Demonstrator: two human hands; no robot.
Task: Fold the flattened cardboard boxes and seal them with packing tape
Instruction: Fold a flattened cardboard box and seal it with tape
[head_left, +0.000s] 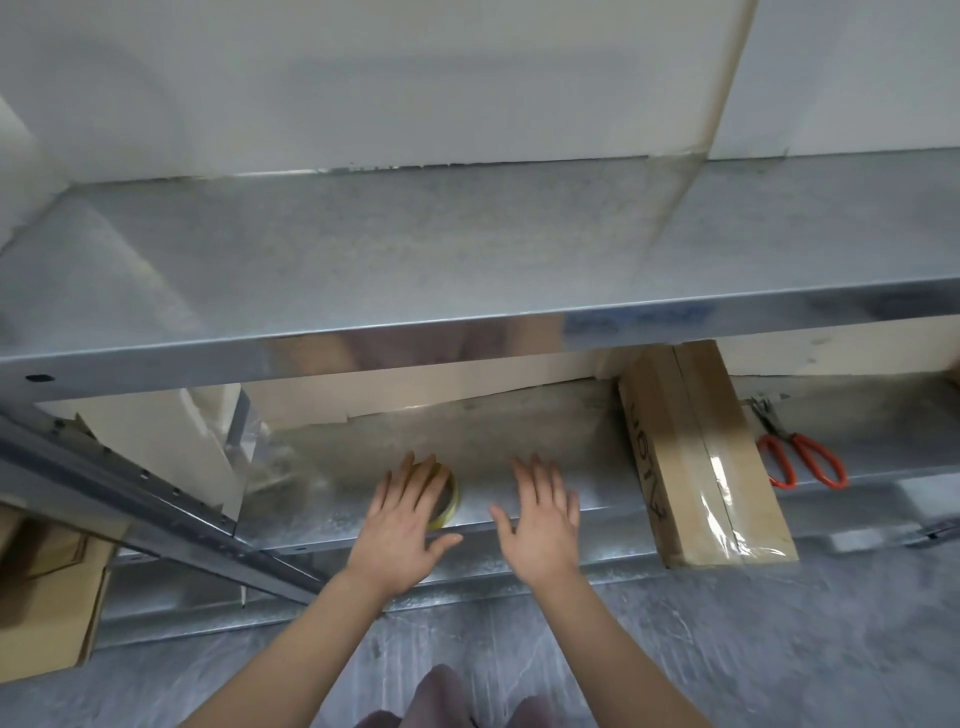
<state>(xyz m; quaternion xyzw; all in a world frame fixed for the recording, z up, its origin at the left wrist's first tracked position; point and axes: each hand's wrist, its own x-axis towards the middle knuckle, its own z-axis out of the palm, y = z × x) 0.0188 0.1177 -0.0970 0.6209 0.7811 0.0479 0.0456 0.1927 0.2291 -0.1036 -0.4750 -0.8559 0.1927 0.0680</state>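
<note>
A brown cardboard box (696, 457) lies on the lower metal shelf (519, 452), its long axis running from the back to the front lip, where its near end juts out. Glossy clear tape runs along its top seam, and black lettering runs along its left part. Left of it, a yellowish tape roll (451, 500) sits largely covered by the left hand (402, 519), fingers straight and spread, gripping nothing; the right hand (543, 514) is likewise spread and empty just beside.
</note>
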